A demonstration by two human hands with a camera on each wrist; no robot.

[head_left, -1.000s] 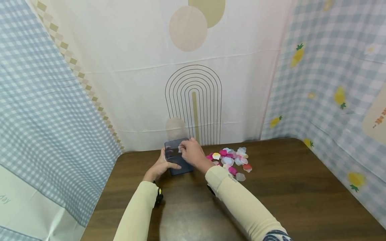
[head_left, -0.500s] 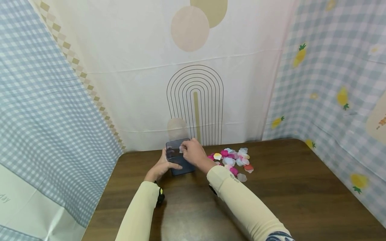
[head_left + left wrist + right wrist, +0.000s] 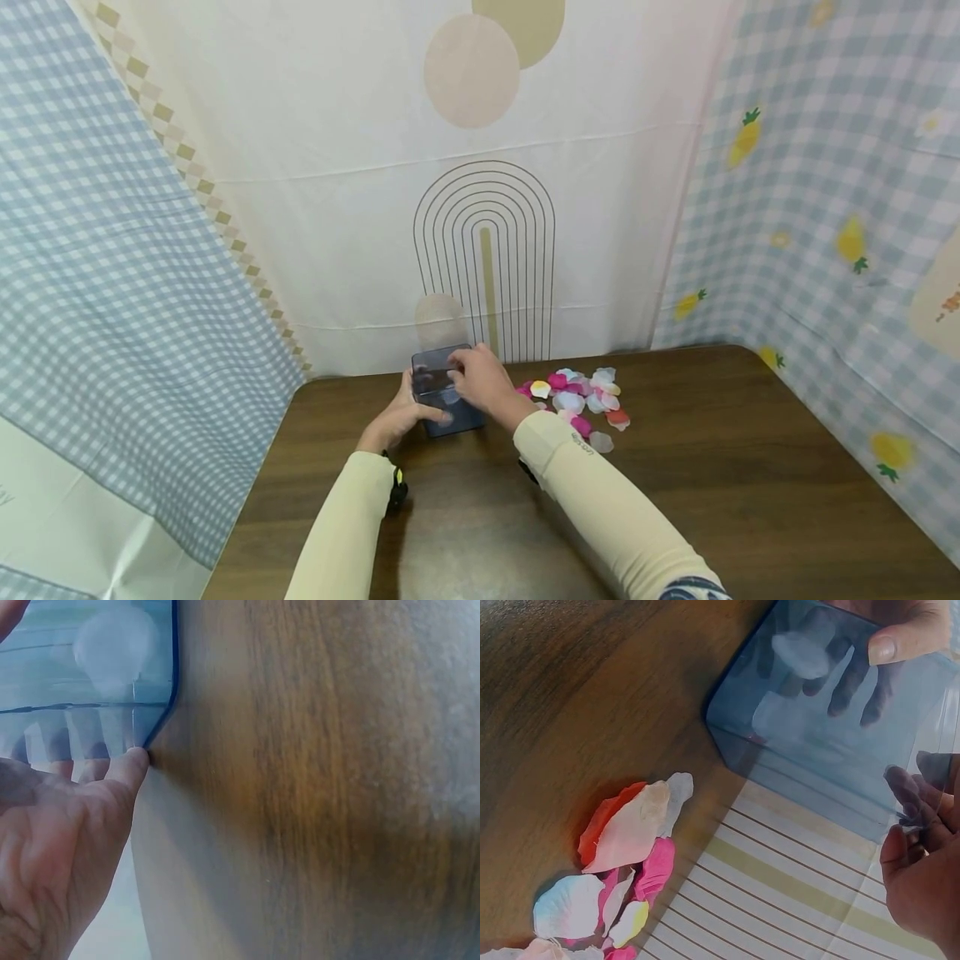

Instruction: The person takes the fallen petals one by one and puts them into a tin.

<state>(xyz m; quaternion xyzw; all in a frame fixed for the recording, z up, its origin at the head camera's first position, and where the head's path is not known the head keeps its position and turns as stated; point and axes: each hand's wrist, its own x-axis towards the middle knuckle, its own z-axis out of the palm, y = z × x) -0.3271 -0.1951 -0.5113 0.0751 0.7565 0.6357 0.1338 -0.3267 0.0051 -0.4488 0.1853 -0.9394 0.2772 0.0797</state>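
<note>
Pale cloth [image 3: 337, 217] hangs behind a brown wooden tabletop [image 3: 675, 483], where a clear blue box [image 3: 817, 742] stands near the far edge. The person's left grip [image 3: 393, 417] holds its side, thumb on the near wall and fingers showing through the plastic, while the right grip [image 3: 482, 379] is loosely curled at the box's rim, pinching nothing that shows. Pale petals [image 3: 802, 656] show through the wall. With only one side held, the light-looking box could tip or slide if the right knuckles catch the rim. Petals this thin may well cling to a fingertip and be drawn out again. The right sleeve [image 3: 600, 483] also lies close to the loose petals [image 3: 570, 402] right of the box; a low pull back could sweep some across the tabletop
</note>
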